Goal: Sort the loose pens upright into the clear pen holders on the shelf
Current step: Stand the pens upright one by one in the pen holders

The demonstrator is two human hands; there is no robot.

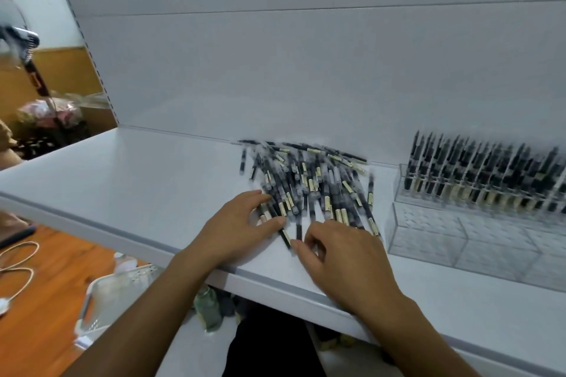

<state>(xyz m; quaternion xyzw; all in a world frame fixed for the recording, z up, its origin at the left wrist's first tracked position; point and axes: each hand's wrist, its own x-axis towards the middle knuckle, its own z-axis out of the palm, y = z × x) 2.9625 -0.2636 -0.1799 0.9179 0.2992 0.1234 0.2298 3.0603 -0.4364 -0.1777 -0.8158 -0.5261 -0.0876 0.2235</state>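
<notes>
A heap of loose black pens (309, 177) with pale labels lies on the white shelf (147, 187), against the back panel. My left hand (242, 226) rests flat on the heap's near left edge, fingers spread over a few pens. My right hand (343, 251) sits at the heap's near edge with its fingers curled down onto the pen ends; the blur hides whether it grips any. To the right stands a clear tiered pen holder (459, 239); its back rows hold several upright pens (484, 168), its front rows show none.
The shelf's grey front lip (260, 277) runs under both wrists. Below left are a wooden floor, a white perforated basket (116, 294) and a pale cable (18, 266). A fan (18, 37) stands at the far left.
</notes>
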